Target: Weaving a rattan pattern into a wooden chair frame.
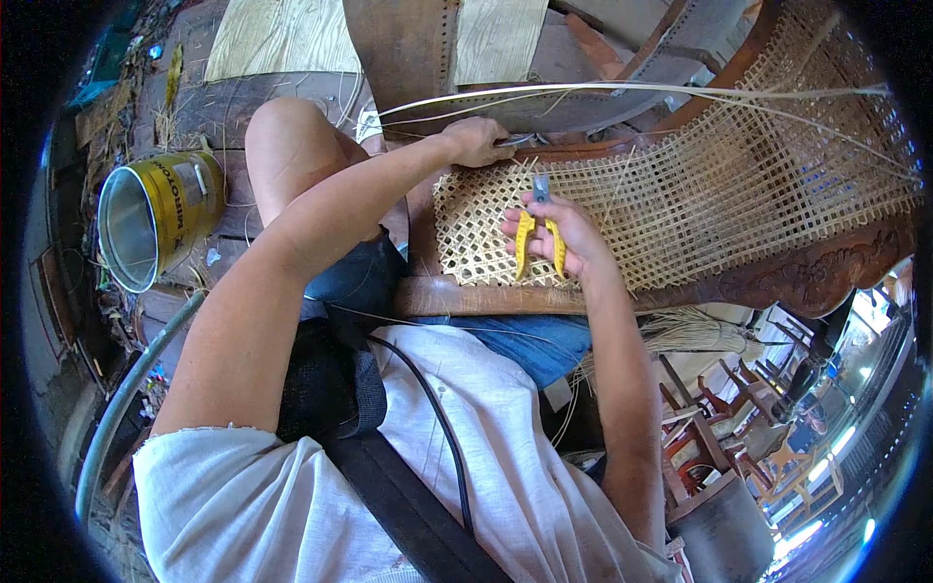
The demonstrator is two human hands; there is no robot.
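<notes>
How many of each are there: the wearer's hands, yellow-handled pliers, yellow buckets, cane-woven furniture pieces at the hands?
Hands: 2 (left hand, right hand)
Yellow-handled pliers: 1
Yellow bucket: 1
Cane-woven furniture piece: 1
Total: 5

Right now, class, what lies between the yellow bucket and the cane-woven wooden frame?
The head view shows the person's bent leg and left arm between the bucket and the frame.
</notes>
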